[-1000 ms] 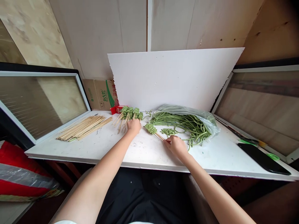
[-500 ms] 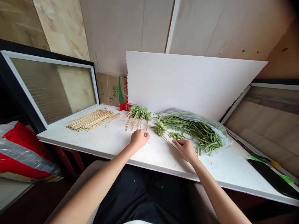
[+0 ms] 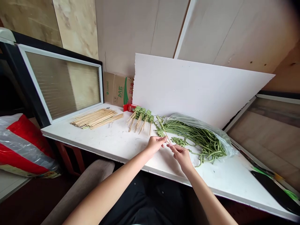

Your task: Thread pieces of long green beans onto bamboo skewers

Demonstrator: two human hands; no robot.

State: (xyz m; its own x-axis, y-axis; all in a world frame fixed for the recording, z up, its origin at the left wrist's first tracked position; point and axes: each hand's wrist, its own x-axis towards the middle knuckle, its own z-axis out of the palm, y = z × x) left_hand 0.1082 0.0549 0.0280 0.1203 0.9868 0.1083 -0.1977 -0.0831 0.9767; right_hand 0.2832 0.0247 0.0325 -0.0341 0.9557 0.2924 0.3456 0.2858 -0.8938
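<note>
Through the head view, my only one, I have the right hand (image 3: 181, 156) closed on the lower part of a thin wooden skewer (image 3: 168, 138), which slants up and away with green bean pieces (image 3: 161, 126) threaded on its upper part. The left hand (image 3: 156, 145) is curled, its fingertips at the stick just above the right ones; I cannot tell whether they pinch it or only steady it. To handle this well, I want the right grip firm but light, so the stick neither rolls nor bends, and the left fingertips steering it straight from the side, clear of the point. I judge that squeezing the beans hard could split them, so any pressure belongs on bare wood. Just right of the stick, a small heap of cut pieces (image 3: 178, 141) lies on the counter (image 3: 128, 148), with long beans (image 3: 203, 137) spilling from a clear bag (image 3: 194, 120) beyond; I would swing my right wrist wide of those loose strands. Farther left lie the filled skewers (image 3: 143, 114), handles toward me, and past them the bare sticks (image 3: 97, 117), well apart from both hands.
</note>
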